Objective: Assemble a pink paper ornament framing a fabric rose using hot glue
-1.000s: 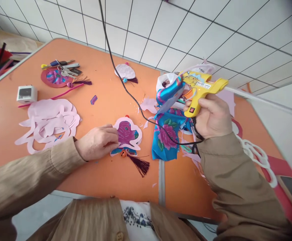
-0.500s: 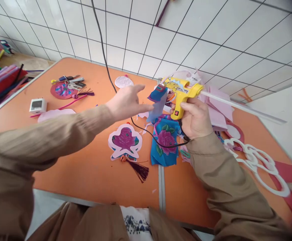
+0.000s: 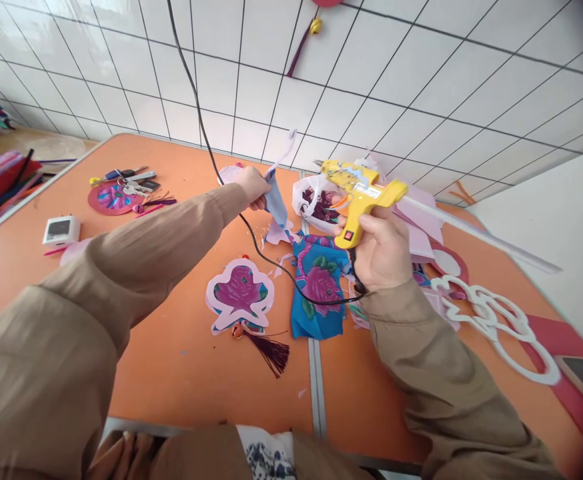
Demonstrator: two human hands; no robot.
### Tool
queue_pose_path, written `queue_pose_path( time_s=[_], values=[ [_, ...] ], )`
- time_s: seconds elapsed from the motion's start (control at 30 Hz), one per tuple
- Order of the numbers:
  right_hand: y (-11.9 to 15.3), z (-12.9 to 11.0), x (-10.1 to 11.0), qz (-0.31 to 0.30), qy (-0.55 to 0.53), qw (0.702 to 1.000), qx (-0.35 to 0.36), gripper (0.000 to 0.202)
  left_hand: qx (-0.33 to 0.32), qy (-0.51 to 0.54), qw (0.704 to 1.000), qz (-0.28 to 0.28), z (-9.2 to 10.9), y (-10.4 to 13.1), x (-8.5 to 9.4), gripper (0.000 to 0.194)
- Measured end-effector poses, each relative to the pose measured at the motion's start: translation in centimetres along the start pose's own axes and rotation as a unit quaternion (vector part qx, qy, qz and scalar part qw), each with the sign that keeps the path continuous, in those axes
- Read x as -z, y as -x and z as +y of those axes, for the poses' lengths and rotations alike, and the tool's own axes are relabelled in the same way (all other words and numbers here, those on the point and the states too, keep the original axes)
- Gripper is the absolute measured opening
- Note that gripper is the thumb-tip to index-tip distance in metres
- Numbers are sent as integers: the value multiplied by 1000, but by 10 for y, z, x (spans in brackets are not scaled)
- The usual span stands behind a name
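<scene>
"What had the left hand (image 3: 252,189) done since the first look?"
"A second earlier it was at the pink-bordered rose piece (image 3: 241,290); half a second later it was spread in the air, reaching over the table (image 3: 171,373). At this moment its fingers were closed on a blue-grey scrap (image 3: 275,201), near the table's far edge."
"Where had that scrap been?"
"Hanging at the nozzle of the yellow glue gun (image 3: 355,217). The two now stood apart, and the white bag (image 3: 299,192) with dark tassels (image 3: 320,205) showed more fully between them."
"Did the right hand (image 3: 385,250) let go?"
"No, it kept its grasp round the gun's handle, raised right of the metal seam (image 3: 316,393), by the rose-printed cloth (image 3: 321,283)."
"And the rose piece?"
"It lay unmoved left of the seam, between far and near edges, its tassel (image 3: 274,357) trailing toward the near one."
</scene>
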State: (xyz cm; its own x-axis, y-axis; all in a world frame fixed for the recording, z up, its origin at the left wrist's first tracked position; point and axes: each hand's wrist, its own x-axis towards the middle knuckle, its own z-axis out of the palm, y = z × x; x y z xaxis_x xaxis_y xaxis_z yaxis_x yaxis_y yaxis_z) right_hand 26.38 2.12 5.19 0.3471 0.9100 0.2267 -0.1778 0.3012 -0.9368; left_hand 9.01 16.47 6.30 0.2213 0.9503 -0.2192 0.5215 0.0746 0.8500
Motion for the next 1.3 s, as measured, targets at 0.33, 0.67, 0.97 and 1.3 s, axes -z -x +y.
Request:
queue_pose_path(
  time_s=[0.33, 0.67, 0.97, 1.3],
  values=[
    [14, -27, -11, -27, -16, 999, 21, 19, -31, 142, 987, -74, 20, 1, -15, 13],
    [27, -38, -25, -38, -12, 999, 30, 13, -116, 10, 958, -263, 19, 40, -24, 11],
    [31, -4, -38, -45, -3, 999, 24, 13, -186, 123, 968, -114, 2, 110, -5, 12],
    [22, -2, -23, -34, -5, 998, 52, 9, -300, -146, 942, 27, -16, 90, 7, 31]
  ],
)
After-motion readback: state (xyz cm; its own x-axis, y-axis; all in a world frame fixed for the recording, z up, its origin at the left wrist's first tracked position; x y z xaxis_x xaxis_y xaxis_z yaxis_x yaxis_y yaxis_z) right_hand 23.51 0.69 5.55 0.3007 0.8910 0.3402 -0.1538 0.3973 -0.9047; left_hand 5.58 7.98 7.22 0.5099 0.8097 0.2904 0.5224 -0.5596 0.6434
